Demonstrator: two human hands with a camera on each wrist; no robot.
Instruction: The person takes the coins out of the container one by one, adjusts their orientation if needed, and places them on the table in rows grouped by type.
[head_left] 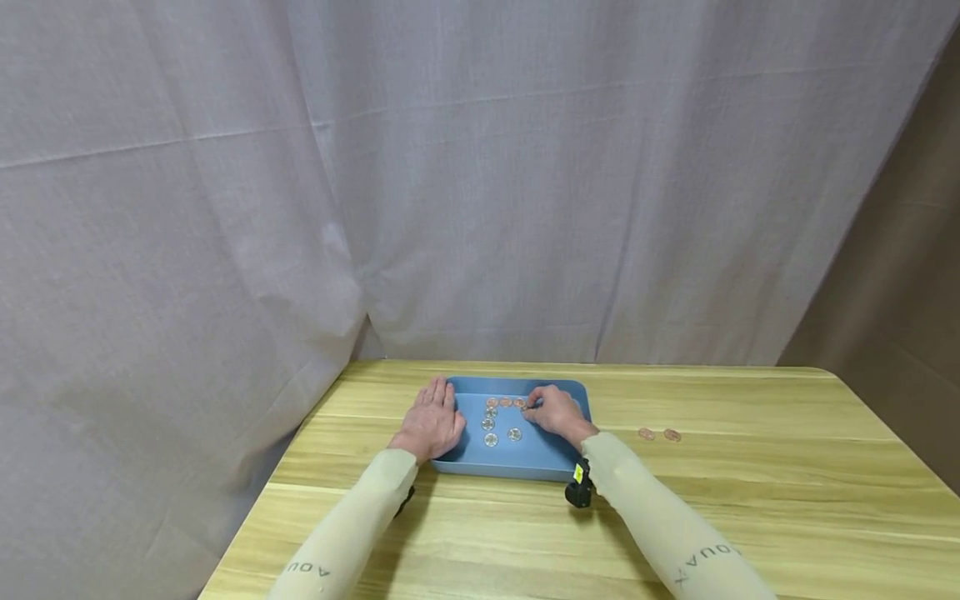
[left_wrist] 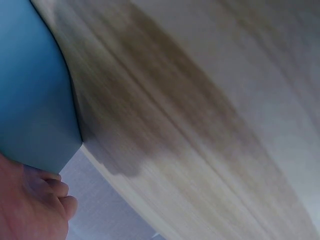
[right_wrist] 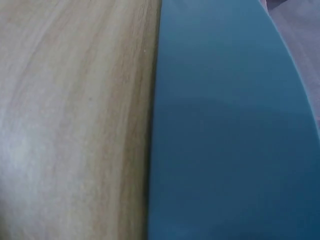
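Note:
A shallow blue tray (head_left: 517, 469) lies on the wooden table. My left hand (head_left: 431, 419) rests over its left rim with straight fingers; the left wrist view has the fingers (left_wrist: 62, 200) beside the tray wall (left_wrist: 40, 110). Inside the tray, my right hand (head_left: 557, 411) pinches a small silvery coin (head_left: 527, 407) between thumb and finger, close to the right end of a row of copper coins (head_left: 506, 402). Below that row's left end runs a column of silver coins (head_left: 487, 424), and another silver coin (head_left: 514, 434) lies apart to its right. The tray's outer wall (right_wrist: 230, 125) fills much of the right wrist view.
Two copper coins (head_left: 672, 435) lie side by side on the table, right of the tray. A grey curtain (head_left: 480, 208) hangs behind the table's back edge and along its left side. A black wrist camera (head_left: 578, 492) sits beneath the right wrist, near the tray's front right corner.

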